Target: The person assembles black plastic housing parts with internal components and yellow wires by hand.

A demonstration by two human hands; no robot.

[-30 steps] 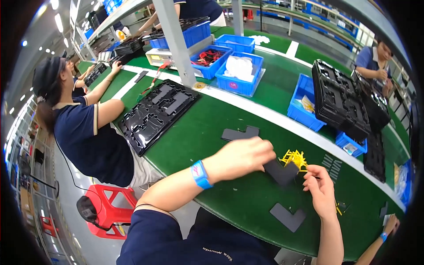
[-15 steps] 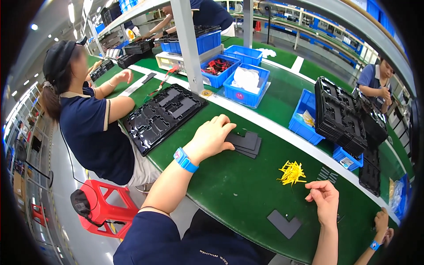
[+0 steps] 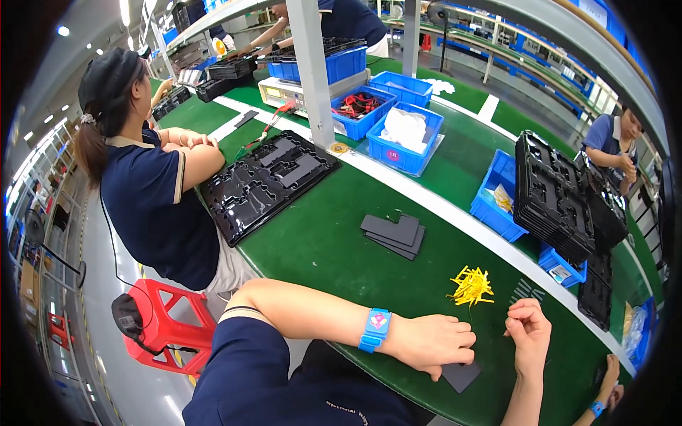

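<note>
Over a dark grey L-shaped flat piece [image 3: 462, 378] on the green table reaches my left hand [image 3: 432, 344], its thumb apart from the bent fingers. It covers much of the piece, so contact cannot be made out. My right hand [image 3: 529, 334] is raised beside it, thumb and fingers pinched together. Whatever the pinch may hold is too small to tell. Just beyond my hands lies a loose pile of thin yellow strips [image 3: 471, 285]. Farther left, a small stack of similar dark grey pieces [image 3: 394, 234] rests on the table.
A black moulded tray [image 3: 273, 181] lies at the left, near a seated person [image 3: 156, 184]. Blue bins [image 3: 405, 153] line the far side behind a metal post [image 3: 311, 78]. Stacked black trays [image 3: 550, 195] stand at the right. Another person's hand [image 3: 607, 387] shows at lower right.
My left hand has moved from the stack toward me and rightward, over the single grey piece. My right hand stays pinched, nearly in place. The seated person's arms have drawn together.
</note>
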